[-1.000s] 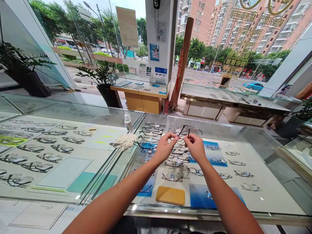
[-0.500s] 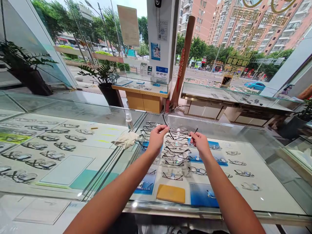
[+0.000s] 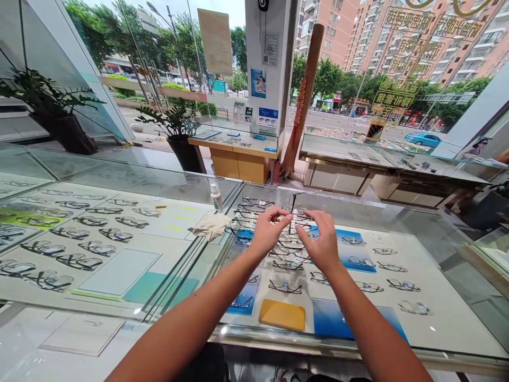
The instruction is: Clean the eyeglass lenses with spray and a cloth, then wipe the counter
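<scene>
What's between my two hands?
The head view shows a dark stem, likely a glasses arm, between your left hand and right hand, with displayed glasses behind.

From where I stand, bright daylight enters through the large window [image 3: 345,87], the sky [image 3: 237,12] is nearly white, small glares shine on the glass counter [image 3: 449,318], a soft shadow lies below the right hand [image 3: 323,241], and the outer edges look stretched.
</scene>
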A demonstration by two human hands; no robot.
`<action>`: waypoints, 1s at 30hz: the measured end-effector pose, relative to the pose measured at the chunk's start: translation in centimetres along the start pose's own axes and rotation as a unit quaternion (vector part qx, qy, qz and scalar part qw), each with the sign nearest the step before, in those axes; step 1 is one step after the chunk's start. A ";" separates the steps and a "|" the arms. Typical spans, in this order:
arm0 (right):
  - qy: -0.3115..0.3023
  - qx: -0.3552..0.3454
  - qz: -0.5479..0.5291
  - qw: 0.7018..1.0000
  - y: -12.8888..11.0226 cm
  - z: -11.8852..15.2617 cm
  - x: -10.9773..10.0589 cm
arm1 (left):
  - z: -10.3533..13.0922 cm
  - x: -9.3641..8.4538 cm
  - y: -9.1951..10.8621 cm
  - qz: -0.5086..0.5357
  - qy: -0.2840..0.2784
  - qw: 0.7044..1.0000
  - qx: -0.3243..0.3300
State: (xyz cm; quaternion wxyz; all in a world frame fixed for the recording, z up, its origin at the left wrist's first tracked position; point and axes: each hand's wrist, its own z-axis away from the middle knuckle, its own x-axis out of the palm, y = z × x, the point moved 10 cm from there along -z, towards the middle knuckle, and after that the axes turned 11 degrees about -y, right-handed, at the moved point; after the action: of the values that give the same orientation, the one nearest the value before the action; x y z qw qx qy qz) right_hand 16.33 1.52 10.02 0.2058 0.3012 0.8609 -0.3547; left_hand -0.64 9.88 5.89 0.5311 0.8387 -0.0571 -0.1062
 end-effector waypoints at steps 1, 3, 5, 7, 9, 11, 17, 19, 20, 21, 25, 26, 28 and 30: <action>-0.022 -0.004 -0.009 1.000 0.0 0.0 0.7 | 0.1 0.5 0.2 0.005 -0.018 1.000 0.001; -0.043 -0.002 -0.033 0.999 0.5 0.1 1.8 | 0.1 1.2 0.2 0.022 -0.046 0.999 -0.006; -0.053 0.009 -0.065 0.996 1.3 0.3 2.4 | 0.1 1.7 -0.2 0.061 -0.067 0.996 -0.028; -0.058 0.018 -0.099 0.993 1.9 0.4 2.9 | 0.1 2.3 -0.8 0.120 -0.095 0.986 -0.060; -0.059 0.023 -0.125 0.990 2.2 0.5 3.1 | 0.2 3.1 -1.2 0.171 -0.127 0.973 -0.086; -0.052 0.028 -0.141 0.988 2.4 0.6 3.0 | 0.3 3.7 -1.3 0.186 -0.155 0.965 -0.098; -0.016 0.054 -0.141 0.988 3.5 0.6 2.1 | -1.5 -0.2 -0.6 0.011 -0.105 0.993 -0.046; -0.006 0.053 -0.138 0.989 3.8 0.6 1.7 | -2.1 -5.8 0.2 -0.120 0.058 0.991 -0.010; 0.001 0.050 -0.135 0.990 4.0 0.6 1.4 | -1.9 -8.9 0.8 -0.174 0.151 0.973 0.002; 0.009 0.049 -0.131 0.990 4.2 0.6 1.1 | -1.5 -11.7 1.0 -0.212 0.232 0.949 0.003; 0.034 0.052 -0.118 0.991 5.1 0.6 0.5 | -0.2 -19.2 -1.3 -0.263 0.393 0.877 -0.080; 0.037 0.053 -0.119 0.991 5.2 0.5 0.4 | -0.2 -20.2 -2.4 -0.266 0.393 0.873 -0.110; 0.039 0.051 -0.123 0.990 5.4 0.5 0.4 | -0.8 -21.4 -4.9 -0.263 0.362 0.879 -0.162; 0.038 0.051 -0.126 0.990 5.5 0.4 0.3 | -1.4 -22.0 -7.4 -0.248 0.320 0.892 -0.202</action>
State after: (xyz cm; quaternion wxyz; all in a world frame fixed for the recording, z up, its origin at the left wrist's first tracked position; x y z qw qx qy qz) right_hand 19.81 4.46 6.90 0.1105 0.2135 0.8800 -0.4097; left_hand -21.75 18.91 2.35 0.6349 0.6888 0.3487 0.0307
